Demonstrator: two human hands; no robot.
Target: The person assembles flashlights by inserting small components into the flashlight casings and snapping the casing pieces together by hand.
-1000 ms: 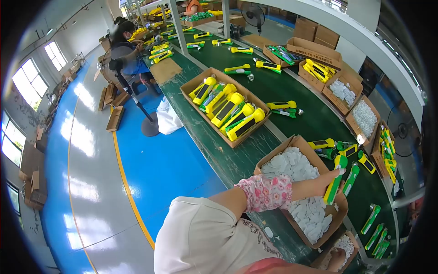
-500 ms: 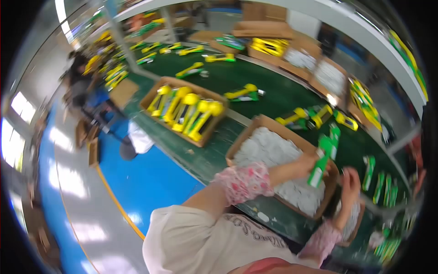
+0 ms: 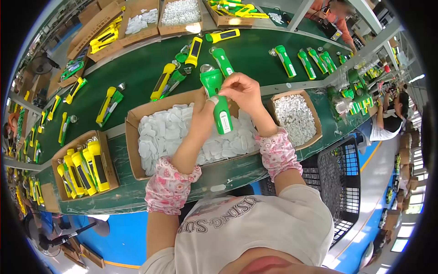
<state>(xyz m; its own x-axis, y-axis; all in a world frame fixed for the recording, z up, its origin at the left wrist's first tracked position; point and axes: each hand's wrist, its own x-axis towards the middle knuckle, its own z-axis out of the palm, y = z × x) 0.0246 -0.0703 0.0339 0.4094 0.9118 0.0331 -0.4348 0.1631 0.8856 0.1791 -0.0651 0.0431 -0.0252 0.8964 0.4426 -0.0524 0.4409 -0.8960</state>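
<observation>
A green flashlight (image 3: 223, 118) is in my left hand (image 3: 202, 114), tilted with its lamp head away from me. The thumb of that hand lies on the flashlight's body. My right hand (image 3: 244, 91) is at the flashlight's upper body, thumb and forefinger pinched together; whatever sits between them is too small to make out. Under both hands is a cardboard box (image 3: 132, 150) of flat whitish plastic pieces (image 3: 166, 130). A second green flashlight (image 3: 222, 60) lies just beyond my fingers on the green belt (image 3: 255, 59).
To the right stands a small box (image 3: 315, 119) of tiny silvery parts. A box (image 3: 112, 171) of yellow flashlights is at the left. More flashlights (image 3: 285, 61) lie along the belt. A black plastic crate (image 3: 340, 192) is beside me. Co-workers (image 3: 388, 118) sit farther off.
My view has swung to the right and steadied. My right hand, earlier apart from the flashlight near the small parts box, now touches it. The left hand still holds the flashlight.
</observation>
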